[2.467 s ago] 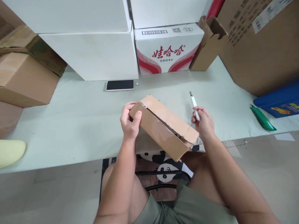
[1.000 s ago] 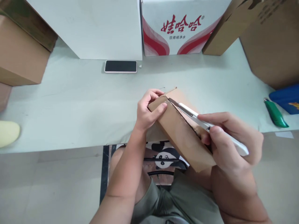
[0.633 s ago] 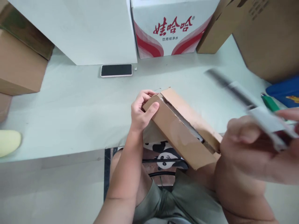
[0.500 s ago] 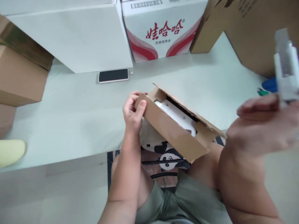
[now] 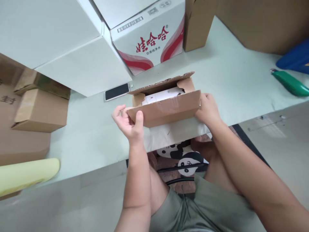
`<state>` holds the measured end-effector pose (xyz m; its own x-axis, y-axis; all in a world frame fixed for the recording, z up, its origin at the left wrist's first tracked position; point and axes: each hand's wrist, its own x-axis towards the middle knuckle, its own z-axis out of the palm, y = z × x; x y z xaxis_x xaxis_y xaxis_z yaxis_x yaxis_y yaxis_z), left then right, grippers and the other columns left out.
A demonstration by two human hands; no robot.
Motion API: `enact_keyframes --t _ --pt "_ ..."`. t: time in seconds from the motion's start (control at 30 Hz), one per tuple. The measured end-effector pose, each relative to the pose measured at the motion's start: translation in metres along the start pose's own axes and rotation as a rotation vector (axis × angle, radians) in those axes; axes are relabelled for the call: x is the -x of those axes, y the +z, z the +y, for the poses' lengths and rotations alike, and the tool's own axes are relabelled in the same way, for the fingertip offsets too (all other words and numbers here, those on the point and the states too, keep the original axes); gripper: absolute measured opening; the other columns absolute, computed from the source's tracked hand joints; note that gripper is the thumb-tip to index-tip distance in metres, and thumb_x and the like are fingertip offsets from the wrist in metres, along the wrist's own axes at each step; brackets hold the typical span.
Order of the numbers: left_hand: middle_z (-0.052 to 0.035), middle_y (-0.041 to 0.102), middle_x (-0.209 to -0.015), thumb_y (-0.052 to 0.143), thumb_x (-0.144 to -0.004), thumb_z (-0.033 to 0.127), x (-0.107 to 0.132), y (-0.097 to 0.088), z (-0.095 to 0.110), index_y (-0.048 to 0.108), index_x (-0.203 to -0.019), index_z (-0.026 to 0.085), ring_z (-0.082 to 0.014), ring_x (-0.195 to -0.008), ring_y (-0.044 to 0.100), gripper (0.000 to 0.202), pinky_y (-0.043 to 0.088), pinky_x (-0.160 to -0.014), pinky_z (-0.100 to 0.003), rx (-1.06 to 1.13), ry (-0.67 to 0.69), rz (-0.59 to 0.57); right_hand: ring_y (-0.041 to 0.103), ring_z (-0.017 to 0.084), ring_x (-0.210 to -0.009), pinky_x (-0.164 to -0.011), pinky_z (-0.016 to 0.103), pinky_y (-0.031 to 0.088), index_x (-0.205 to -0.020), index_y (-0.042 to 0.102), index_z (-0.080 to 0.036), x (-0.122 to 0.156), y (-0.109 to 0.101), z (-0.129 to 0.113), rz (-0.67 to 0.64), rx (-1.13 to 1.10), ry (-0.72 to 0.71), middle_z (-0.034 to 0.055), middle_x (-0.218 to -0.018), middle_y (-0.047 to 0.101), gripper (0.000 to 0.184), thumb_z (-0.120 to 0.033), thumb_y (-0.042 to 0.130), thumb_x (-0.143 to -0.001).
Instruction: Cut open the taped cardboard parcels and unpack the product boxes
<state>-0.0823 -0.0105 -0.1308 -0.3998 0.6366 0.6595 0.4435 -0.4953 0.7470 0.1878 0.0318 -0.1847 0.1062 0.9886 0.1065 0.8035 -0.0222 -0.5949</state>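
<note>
A small brown cardboard box (image 5: 166,108) sits at the near edge of the pale green table (image 5: 231,77), its top flaps open. Something white (image 5: 161,95) shows inside it. My left hand (image 5: 129,124) grips the box's left end, thumb on the front face and fingers behind. At the right end, my right hand (image 5: 207,109) holds the corner with its fingers closed round it. The white utility knife is out of view.
A phone (image 5: 117,91) lies face up behind the box. White cartons (image 5: 79,64) and a red-and-white printed carton (image 5: 149,42) stand at the back, brown boxes (image 5: 41,109) at the left. A green cutter (image 5: 288,83) and a blue item (image 5: 295,58) lie at the right. A yellow roll (image 5: 26,175) is at the near left.
My right hand drew the knife along the box's top seam, lifted it away, and now holds the box's right end without the knife. The flaps have opened and the box has turned square to me.
</note>
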Motion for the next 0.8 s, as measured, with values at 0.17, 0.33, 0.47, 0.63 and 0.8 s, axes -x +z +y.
enact_keyframes --t 0.17,0.33,0.47,0.63,0.8 --pt "-0.0006 0.060 -0.089 0.072 -0.085 0.057 -0.001 -0.007 0.002 0.064 -0.098 0.021 -0.0138 -0.078 0.059 0.039 0.045 -0.070 -0.028 -0.059 -0.010 -0.024 0.054 0.032 -0.110 -0.095 0.052 0.048 -0.119 0.064 -0.020 0.003 0.003 -0.001 0.030 -0.065 -0.046 0.0168 -0.117 0.059 0.036 -0.038 0.056 -0.089" --pt "0.0021 0.050 -0.077 0.072 -0.086 0.057 -0.004 -0.007 0.002 0.055 -0.077 0.020 -0.0123 -0.071 0.050 0.042 0.040 -0.067 -0.028 -0.049 0.046 -0.016 0.056 0.031 -0.109 -0.093 0.051 0.050 -0.107 0.066 -0.020 0.003 0.004 -0.006 0.058 -0.179 -0.060 0.0143 -0.109 0.060 0.028 -0.035 0.061 -0.084" --pt "0.0018 0.042 -0.073 0.072 -0.088 0.053 -0.005 -0.007 0.004 0.040 -0.062 0.019 -0.0133 -0.071 0.047 0.054 0.038 -0.067 -0.030 -0.002 0.089 0.005 0.062 0.026 -0.103 -0.091 0.046 0.053 -0.104 0.065 -0.022 0.011 -0.006 -0.022 0.198 -0.470 -0.072 0.0102 -0.107 0.064 0.023 -0.037 0.056 -0.089" --pt "-0.0027 0.050 -0.078 0.064 -0.092 0.052 -0.006 -0.016 0.014 0.034 -0.052 0.017 -0.0181 -0.079 0.053 0.061 0.043 -0.073 -0.037 0.103 0.159 -0.220 0.061 0.021 -0.091 -0.091 0.044 0.053 -0.089 0.068 -0.025 0.016 -0.030 -0.044 0.432 -0.828 -0.419 0.0046 -0.091 0.060 0.027 -0.046 0.051 -0.096" --pt "-0.0063 0.055 -0.123 0.038 -0.099 0.061 -0.004 -0.021 0.018 0.064 -0.068 0.023 -0.0282 -0.122 0.056 0.056 0.046 -0.107 -0.050 -0.046 0.155 -0.418 0.060 0.026 -0.116 -0.116 0.053 0.045 -0.098 0.078 -0.027 0.007 -0.042 -0.050 0.166 -0.921 -0.567 0.0077 -0.110 0.059 0.066 -0.072 0.030 -0.099"
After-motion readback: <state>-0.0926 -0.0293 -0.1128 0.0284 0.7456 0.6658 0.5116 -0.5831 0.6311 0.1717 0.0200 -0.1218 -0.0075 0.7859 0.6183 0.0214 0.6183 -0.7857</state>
